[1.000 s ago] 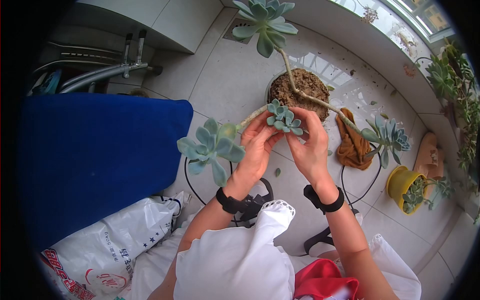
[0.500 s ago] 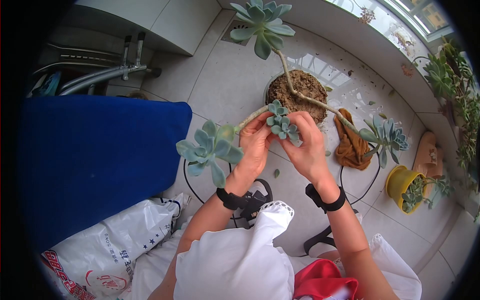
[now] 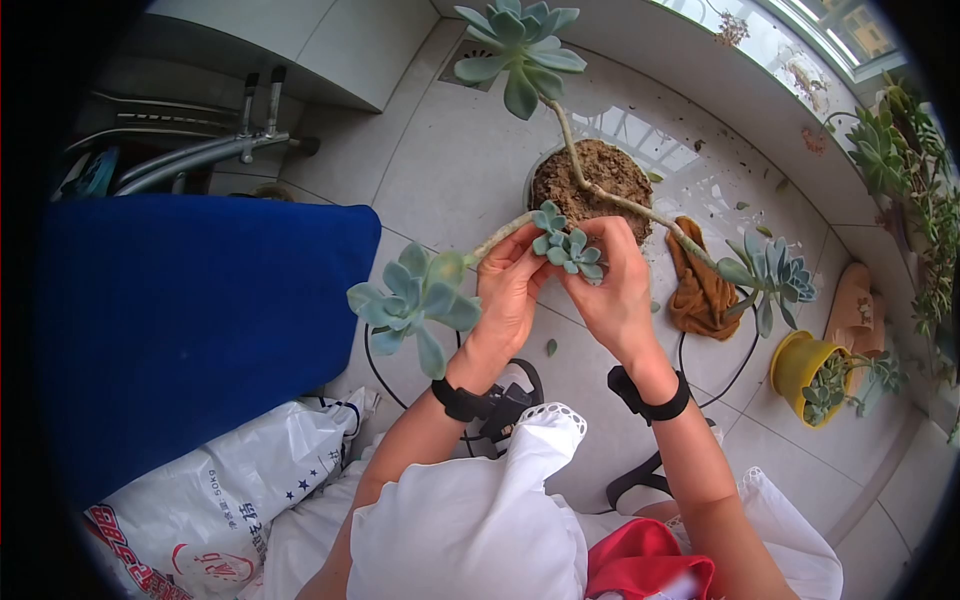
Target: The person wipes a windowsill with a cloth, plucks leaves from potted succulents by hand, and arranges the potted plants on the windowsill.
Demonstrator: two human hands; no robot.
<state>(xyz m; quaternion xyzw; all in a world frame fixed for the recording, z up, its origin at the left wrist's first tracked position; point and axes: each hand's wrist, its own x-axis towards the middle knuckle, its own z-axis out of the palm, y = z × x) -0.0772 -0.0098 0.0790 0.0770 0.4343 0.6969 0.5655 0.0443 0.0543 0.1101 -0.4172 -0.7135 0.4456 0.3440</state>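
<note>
A potted succulent [image 3: 600,200] with long bare stems and blue-green rosettes stands in front of me, its pot full of brown soil. My left hand [image 3: 508,295] is closed on the stem near the small rosettes [image 3: 572,252], beside the pot's near edge. Close by on the right, my right hand [image 3: 618,295] pinches at the same small rosettes, with its fingertips partly hidden behind the leaves. A large rosette [image 3: 412,298] hangs left of my left wrist. Further rosettes end the stems at the top [image 3: 520,55] and at the right [image 3: 768,268].
A brown cloth [image 3: 704,290] lies right of the pot. Farther right are a yellow pot [image 3: 800,370] and pink slippers [image 3: 855,310]. Fallen leaves dot the tiled floor. At left are a blue-covered surface [image 3: 200,310] and a white sack [image 3: 240,480].
My right hand's fingers have shifted slightly up around the small rosettes, which tilt a little. Both hands otherwise keep their places; the whole view has drifted slightly.
</note>
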